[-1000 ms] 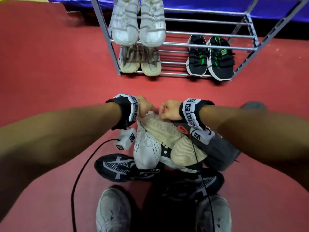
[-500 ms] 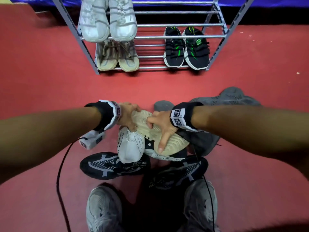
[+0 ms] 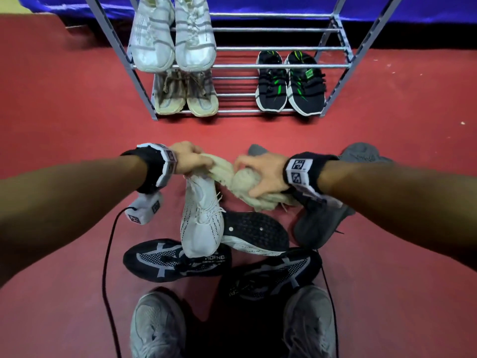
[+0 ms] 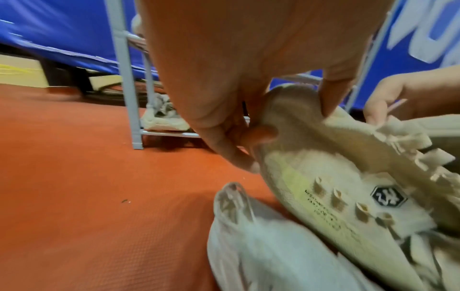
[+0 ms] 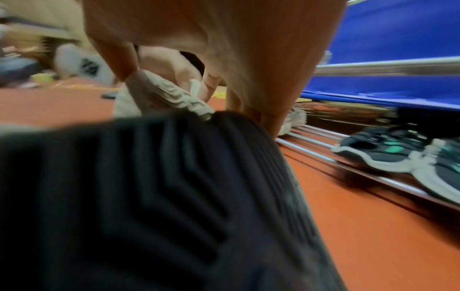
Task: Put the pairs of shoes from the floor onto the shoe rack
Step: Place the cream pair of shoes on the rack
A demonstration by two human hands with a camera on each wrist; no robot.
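A cream knit shoe [image 3: 245, 188] is held turned sole-up over the pile of shoes on the floor. My left hand [image 3: 192, 157] pinches its heel, and in the left wrist view the shoe [image 4: 323, 177] shows its side and lace loops. My right hand [image 3: 260, 174] grips across its ridged sole [image 5: 171, 94]. Its white mate [image 3: 202, 220] lies upper-side up, heel under my left hand and toe on a black shoe. The grey metal rack [image 3: 144, 81] stands ahead.
The rack holds a white pair [image 3: 173, 34] upper left, a beige pair [image 3: 185, 96] lower left and a black-green pair [image 3: 290, 86] lower right. On the floor lie a black pair [image 3: 175, 262], a black-soled shoe [image 3: 255, 231] and grey shoes [image 3: 317, 223].
My right hand went from lying flat on the cream sole to gripping it. The shoe shifted right and up, uncovering the black-soled shoe beneath. My left hand kept hold of the heel.
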